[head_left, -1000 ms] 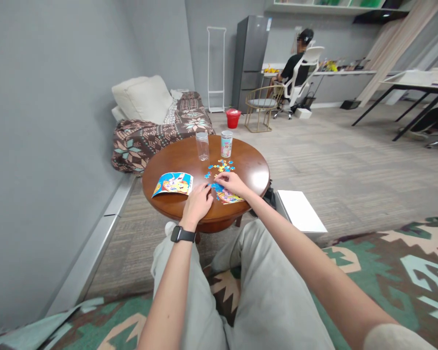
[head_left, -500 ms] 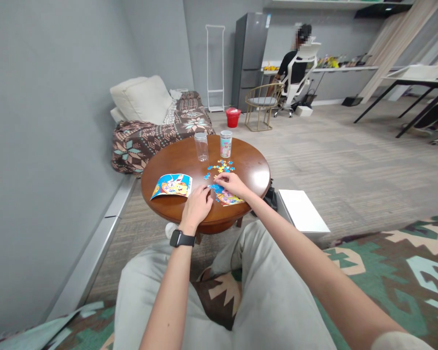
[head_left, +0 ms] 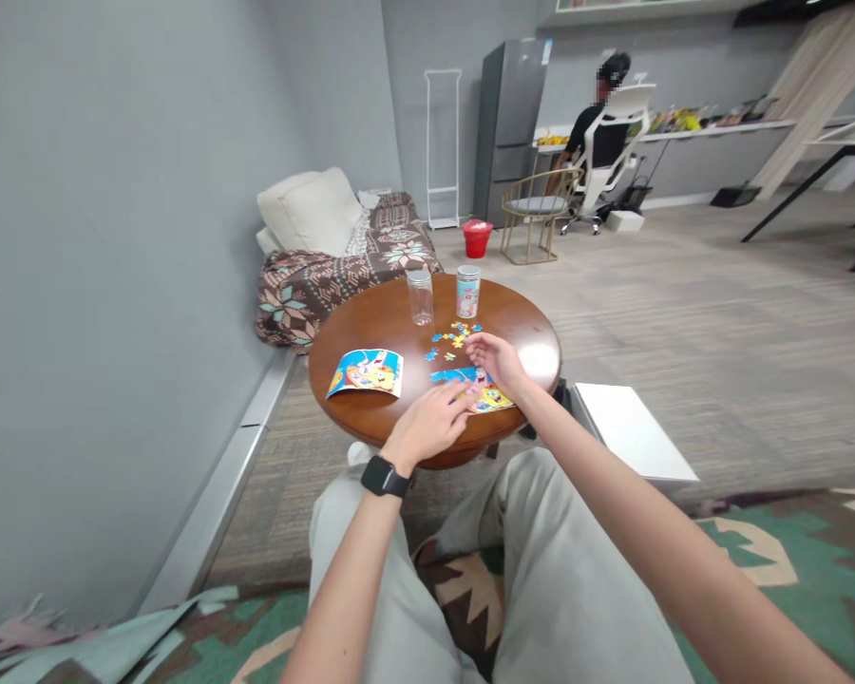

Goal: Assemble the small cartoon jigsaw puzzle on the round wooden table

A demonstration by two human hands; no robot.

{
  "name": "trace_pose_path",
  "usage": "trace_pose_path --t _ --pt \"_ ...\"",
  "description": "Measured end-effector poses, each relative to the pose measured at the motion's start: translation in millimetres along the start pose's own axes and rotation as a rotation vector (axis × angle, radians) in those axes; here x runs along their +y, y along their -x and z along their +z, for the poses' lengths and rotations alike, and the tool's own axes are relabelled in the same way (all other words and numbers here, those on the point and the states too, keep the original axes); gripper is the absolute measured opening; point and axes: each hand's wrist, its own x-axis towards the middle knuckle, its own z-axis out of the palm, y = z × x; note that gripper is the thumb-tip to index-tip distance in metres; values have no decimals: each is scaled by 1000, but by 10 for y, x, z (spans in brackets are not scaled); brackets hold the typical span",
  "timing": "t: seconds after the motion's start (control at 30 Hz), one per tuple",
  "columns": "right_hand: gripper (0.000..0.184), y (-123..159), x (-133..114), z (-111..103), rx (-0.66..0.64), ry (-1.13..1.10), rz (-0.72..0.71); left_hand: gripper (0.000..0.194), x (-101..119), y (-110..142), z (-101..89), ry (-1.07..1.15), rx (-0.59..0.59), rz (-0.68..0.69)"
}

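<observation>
On a round wooden table (head_left: 370, 328) lies a partly joined jigsaw puzzle (head_left: 476, 388) in blue, pink and yellow. My left hand (head_left: 433, 420), with a black watch on the wrist, lies flat with fingers stretched onto the puzzle's near left corner. My right hand (head_left: 497, 359) hovers over the puzzle's far edge, fingers loosely spread, nothing visible in them. Several loose blue and yellow puzzle pieces (head_left: 451, 336) lie just beyond it. A colourful picture card (head_left: 366, 371) rests to the left.
A clear jar (head_left: 420, 296) and a printed can (head_left: 467, 291) stand at the table's far side. A white box (head_left: 631, 437) sits on the floor right of the table. Behind are a blanket-covered sofa (head_left: 328, 271), a red bucket (head_left: 477, 237), a gold chair (head_left: 536, 211) and a seated person (head_left: 602, 133).
My left hand has slid right onto the puzzle and flattened. My right hand has lifted off the blue pieces and opened, now nearer the loose pieces. The view has shifted left.
</observation>
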Motion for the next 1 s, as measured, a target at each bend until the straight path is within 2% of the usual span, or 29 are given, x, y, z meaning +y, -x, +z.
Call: trace_pose_path --t 0.17,0.47,0.53,0.73,0.83,1.0 --pt "16 15 42 -32 91 -167 -16 39 21 -9 1 -109 -97 75" --pt "8 19 -41 -66 157 -211 -110 39 24 -6 8 -109 -99 59" --pt "11 65 -65 -129 160 -106 -108 39 28 -6 5 -110 -98 55" --pt "31 305 -45 -361 123 509 -151 43 34 -1 -1 -118 -92 58" --pt "36 367 -24 -360 105 636 -194 44 33 0 -5 -121 -107 64" --pt "34 397 -11 -284 108 845 -253 45 47 -8 -45 -60 -120 45"
